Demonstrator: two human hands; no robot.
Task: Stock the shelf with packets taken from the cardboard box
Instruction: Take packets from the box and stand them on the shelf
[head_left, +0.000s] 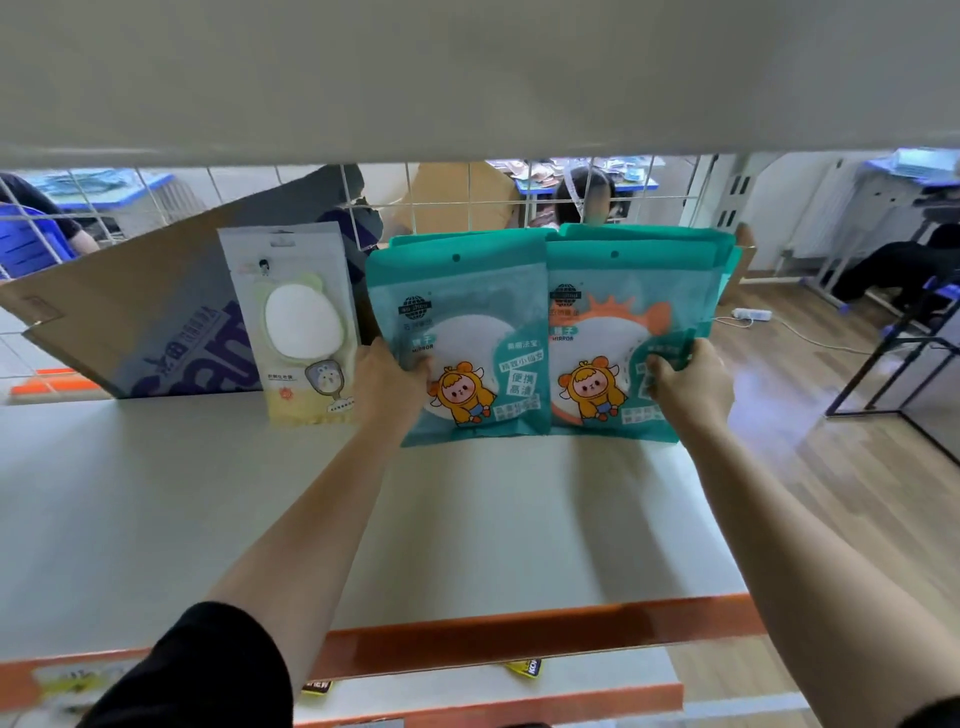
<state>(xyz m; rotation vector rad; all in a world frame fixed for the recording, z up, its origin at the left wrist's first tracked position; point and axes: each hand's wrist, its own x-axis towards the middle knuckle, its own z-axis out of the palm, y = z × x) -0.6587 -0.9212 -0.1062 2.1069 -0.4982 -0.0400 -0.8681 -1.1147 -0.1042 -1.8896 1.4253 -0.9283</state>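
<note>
Two rows of teal mirror packets stand upright at the back of the white shelf (208, 509). My left hand (390, 383) grips the left teal packet (462, 312) at its lower left edge. My right hand (688, 382) grips the right teal packet (618, 312) at its lower right edge. More teal packets stand behind both front ones. A pale yellow and white packet (301, 332) stands upright just left of my left hand. The cardboard box is not clearly in view.
A flattened cardboard sheet (130, 312) leans on the wire grid (363, 192) behind the shelf. An upper shelf board (467, 78) hangs low overhead. The shelf's orange front rail (519, 639) runs below my arms. People sit at desks beyond; wooden floor lies right.
</note>
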